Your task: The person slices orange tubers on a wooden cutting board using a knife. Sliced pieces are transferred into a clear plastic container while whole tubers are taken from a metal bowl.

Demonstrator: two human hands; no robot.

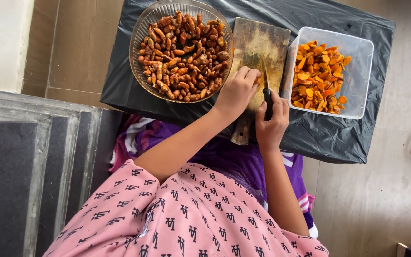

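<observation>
Seen from above: left hand (237,90) curled, fingertips pressed down on a worn rectangular wooden cutting board (261,43). Right hand (271,121) closed around the black handle of a slim kitchen knife (266,85), blade upright on the board just beside the left fingers. Left of the board, touching it, a round clear glass bowl (141,35) heaped with whole brown-orange turmeric roots (184,57). Right of the board, a clear square plastic tub (360,66) holding bright orange turmeric slices (318,76). Underneath all, black plastic sheeting (338,138).

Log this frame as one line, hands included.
left hand: steadying piece on cutting board | right hand: gripping knife | round bowl: whole roots | tub: orange slices
</observation>
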